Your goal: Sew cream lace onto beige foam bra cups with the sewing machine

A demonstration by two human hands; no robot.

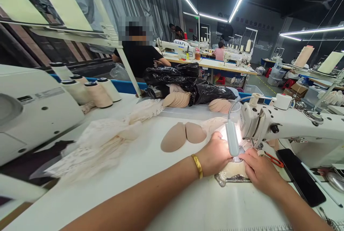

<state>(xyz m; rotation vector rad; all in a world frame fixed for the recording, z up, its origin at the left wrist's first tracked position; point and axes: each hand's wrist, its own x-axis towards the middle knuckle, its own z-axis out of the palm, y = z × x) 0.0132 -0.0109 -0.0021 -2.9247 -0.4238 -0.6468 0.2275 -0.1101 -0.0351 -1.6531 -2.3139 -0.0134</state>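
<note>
Under the lit lamp (232,139) of a white sewing machine (295,121), both hands are close to the needle area. My left hand (216,154), with a gold bracelet at the wrist, rests on pale lace fabric (217,123); its fingertips are partly hidden by glare and the lamp. Just right of the lamp, my right hand (259,168) lies with its fingers spread at the edge of the machine bed. Two beige cups (173,138) lie side by side on the white table, left of my left hand. Cream cloth sits between the wrists.
A black phone (301,177) and orange snips (274,159) lie right of my right hand. Lace fabric (94,145), thread cones (98,94), stacked cups (177,99) and black plastic (204,89) stand left and behind. A person in black (137,59) sits beyond the table.
</note>
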